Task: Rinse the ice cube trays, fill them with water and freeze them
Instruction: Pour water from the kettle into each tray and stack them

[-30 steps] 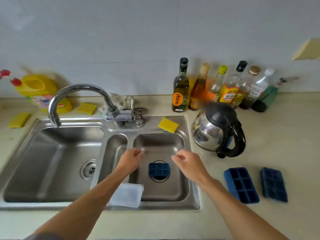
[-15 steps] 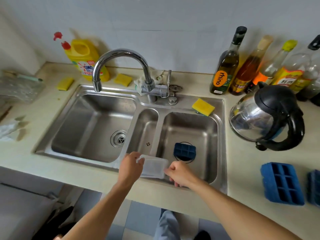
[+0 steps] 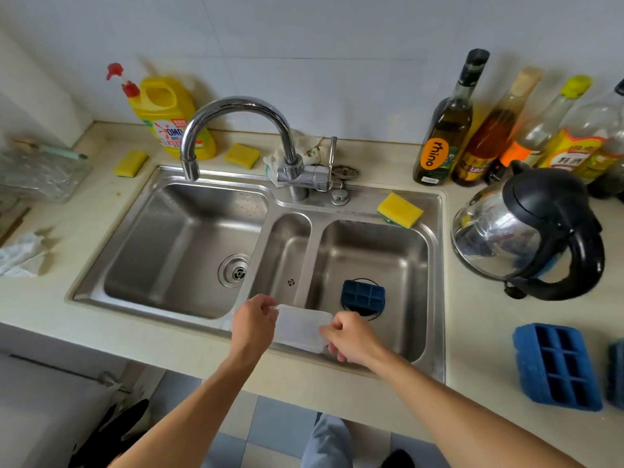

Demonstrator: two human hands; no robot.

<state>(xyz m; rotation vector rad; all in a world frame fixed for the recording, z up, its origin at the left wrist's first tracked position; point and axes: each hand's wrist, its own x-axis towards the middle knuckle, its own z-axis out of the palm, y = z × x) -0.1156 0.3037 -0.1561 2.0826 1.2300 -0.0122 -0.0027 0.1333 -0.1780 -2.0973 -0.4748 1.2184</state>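
Note:
A clear plastic tray lid (image 3: 301, 327) sits at the sink's front rim, held at both ends. My left hand (image 3: 254, 324) pinches its left end and my right hand (image 3: 351, 337) pinches its right end. A small blue ice cube tray (image 3: 363, 296) lies on the drain of the right basin, just behind the lid. A larger blue ice cube tray (image 3: 557, 366) rests on the counter at the right, with another blue tray (image 3: 616, 373) cut off by the frame edge beside it. The chrome faucet (image 3: 236, 130) points over the left basin; no water runs.
The steel sink (image 3: 435, 298) has a large left basin, a narrow middle one and a right basin. A yellow sponge (image 3: 400, 210) lies on its back rim. A kettle (image 3: 526, 231) and several bottles (image 3: 445, 130) stand at the right; a yellow detergent jug (image 3: 169, 116) at the back left.
Both hands came down from above the right basin and took hold of the clear lid at the sink's front rim. The camera moved closer and tilted down.

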